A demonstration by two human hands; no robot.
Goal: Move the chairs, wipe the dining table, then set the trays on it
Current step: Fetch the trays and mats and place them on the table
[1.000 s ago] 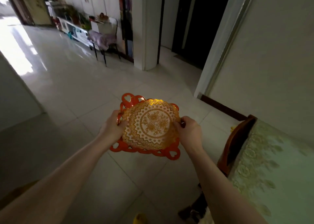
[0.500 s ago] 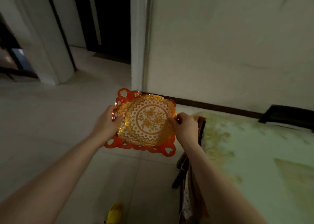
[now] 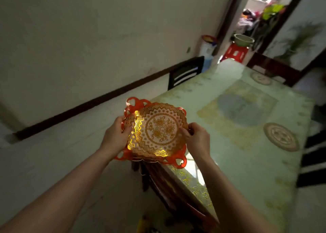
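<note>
The left hand [image 3: 115, 135] grips the left rim of the stacked trays [image 3: 158, 128], fingers curled under the red scalloped edge and thumb on top. The trays, a gold-patterned one nested on a red one with heart-shaped cut-outs, are held in the air, tilted a little, above the near left corner of the worktop [image 3: 247, 144] and partly out over the floor. The right hand [image 3: 198, 139] pinches the right rim, fingertips on the gold edge.

The step in hand looks like the last one: setting the trays down. To do it well, I would carry the stack further right, inward from the corner, so that no part overhangs the edge, level it, and lower it flat before letting go. If the trays are to lie apart, the right hand can lift the gold one off once the red one rests. The round woven mat [image 3: 281, 136] near the right edge should stay uncovered.
</note>
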